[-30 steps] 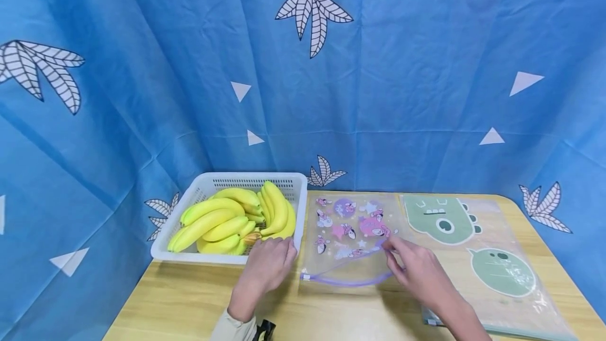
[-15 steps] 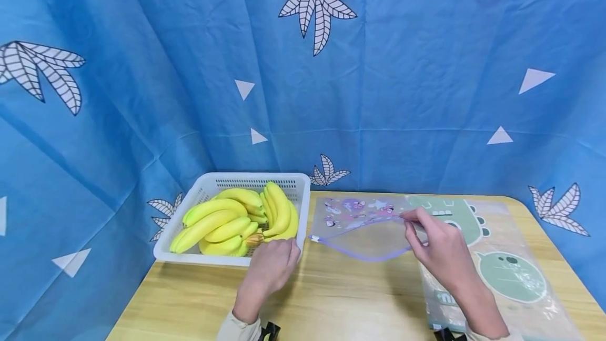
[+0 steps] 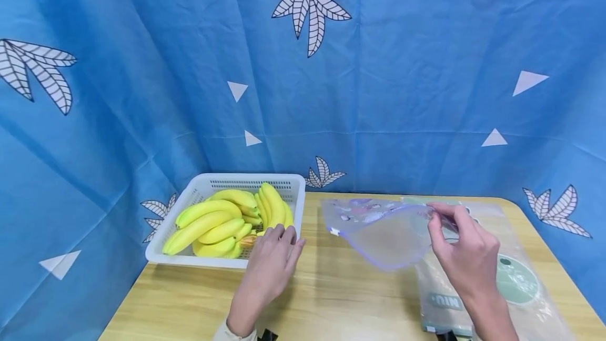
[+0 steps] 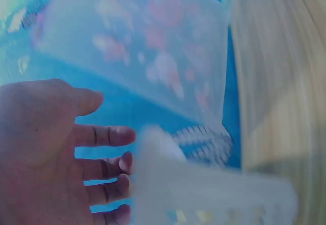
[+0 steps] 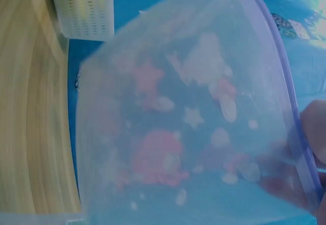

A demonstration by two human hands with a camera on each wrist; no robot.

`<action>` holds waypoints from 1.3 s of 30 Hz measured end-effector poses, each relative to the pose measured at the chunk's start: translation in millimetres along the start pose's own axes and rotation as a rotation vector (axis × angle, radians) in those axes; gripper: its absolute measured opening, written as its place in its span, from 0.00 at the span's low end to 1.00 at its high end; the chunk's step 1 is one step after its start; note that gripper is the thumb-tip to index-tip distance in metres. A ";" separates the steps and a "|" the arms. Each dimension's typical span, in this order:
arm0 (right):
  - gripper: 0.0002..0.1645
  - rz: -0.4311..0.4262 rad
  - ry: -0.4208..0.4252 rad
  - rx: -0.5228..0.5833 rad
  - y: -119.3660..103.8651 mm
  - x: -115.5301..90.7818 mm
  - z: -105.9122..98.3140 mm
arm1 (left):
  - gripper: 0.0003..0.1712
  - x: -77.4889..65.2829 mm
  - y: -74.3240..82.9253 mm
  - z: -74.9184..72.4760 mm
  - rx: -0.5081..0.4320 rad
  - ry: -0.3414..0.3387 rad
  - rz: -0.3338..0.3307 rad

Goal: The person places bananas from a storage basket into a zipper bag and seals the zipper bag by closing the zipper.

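Note:
My right hand (image 3: 466, 251) pinches the purple rim of a clear zip pouch (image 5: 168, 113) printed with pink and white figures. The pouch hangs lifted above the table, its mouth gaping toward me and its white slider (image 3: 334, 232) at the left end. My left hand (image 3: 269, 264) is over the front right corner of a white plastic basket (image 3: 199, 262), fingers apart and holding nothing; whether it touches the rim I cannot tell. Bunches of yellow bananas (image 3: 208, 222) lie in the basket, partly hidden behind that hand.
On the right of the wooden table (image 3: 350, 304) lies a larger clear bag (image 3: 518, 280) with green cartoon prints, partly behind my right hand and the pouch. A blue patterned curtain (image 3: 407, 93) hangs along the back and sides.
My right hand has raised the pouch off the table and moved right, widening its mouth. The left hand's curled fingers have straightened and spread at the basket's corner.

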State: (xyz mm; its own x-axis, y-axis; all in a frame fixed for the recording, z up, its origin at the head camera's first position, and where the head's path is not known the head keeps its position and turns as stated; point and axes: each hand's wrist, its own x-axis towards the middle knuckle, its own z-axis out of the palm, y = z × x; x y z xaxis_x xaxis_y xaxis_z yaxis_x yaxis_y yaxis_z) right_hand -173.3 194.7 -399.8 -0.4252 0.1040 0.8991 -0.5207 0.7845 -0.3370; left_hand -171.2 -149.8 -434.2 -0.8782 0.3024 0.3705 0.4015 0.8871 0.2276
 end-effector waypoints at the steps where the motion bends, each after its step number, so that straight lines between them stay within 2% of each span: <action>1: 0.09 0.010 0.017 -0.003 -2.4 1.3 0.3 | 0.17 -0.6 6.1 -3.0 -0.038 -0.002 0.005; 3: 0.09 0.028 0.056 -0.008 -7.6 3.6 1.0 | 0.19 -1.1 19.6 -6.1 -0.136 -0.020 0.023; 5: 0.08 0.043 0.097 -0.017 -12.6 5.3 1.0 | 0.24 -0.9 34.0 -5.1 -0.274 -0.070 0.026; 8: 0.06 0.056 0.150 -0.019 -17.9 5.6 0.6 | 0.37 4.3 55.7 2.1 -0.533 -0.147 -0.039; 11: 0.08 0.061 0.156 -0.015 -19.9 2.5 1.9 | 0.52 16.6 73.8 14.1 -0.799 -0.158 -0.130; 13: 0.09 0.054 0.135 -0.002 -20.2 -1.1 3.6 | 0.56 26.3 83.0 23.8 -0.931 -0.114 -0.182; 15: 0.09 0.052 0.086 0.012 -20.5 -4.8 4.8 | 0.58 35.8 89.2 34.0 -1.060 -0.032 -0.218; 17: 0.06 0.060 0.018 0.021 -21.1 -7.6 4.8 | 0.55 43.5 92.6 42.8 -1.151 0.069 -0.248; 19: 0.05 0.073 -0.065 0.025 -21.4 -8.7 3.2 | 0.48 49.6 94.0 49.7 -1.210 0.168 -0.259; 21: 0.06 0.082 -0.153 0.011 -21.5 -8.0 0.6 | 0.40 53.4 94.4 54.7 -1.223 0.232 -0.264; 24: 0.10 0.045 -0.275 -0.045 -22.5 -5.7 -4.0 | 0.29 55.4 94.6 59.2 -1.197 0.275 -0.273; 29: 0.20 -0.086 -0.485 -0.127 -31.1 -3.0 -10.9 | 0.26 55.1 94.6 62.1 -1.147 0.305 -0.293; 31: 0.21 -0.133 -0.549 -0.139 -35.5 -0.6 -10.1 | 0.26 55.1 93.6 61.9 -1.111 0.312 -0.294; 35: 0.16 -0.229 -0.597 -0.175 -41.2 4.6 -1.1 | 0.26 55.2 92.0 62.0 -1.062 0.303 -0.258; 39: 0.11 -0.345 -0.559 -0.211 -41.0 9.2 10.8 | 0.35 53.7 93.4 62.2 -1.051 0.281 -0.213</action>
State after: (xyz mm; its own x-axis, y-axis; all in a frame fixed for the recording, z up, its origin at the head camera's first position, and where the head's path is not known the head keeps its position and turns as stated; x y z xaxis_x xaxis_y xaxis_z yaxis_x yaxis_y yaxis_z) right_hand -163.9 156.9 -380.7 -0.6090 -0.4593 0.6467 -0.5635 0.8243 0.0548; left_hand -197.1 -29.0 -449.0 -0.9188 -0.0292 0.3935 0.3866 0.1337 0.9125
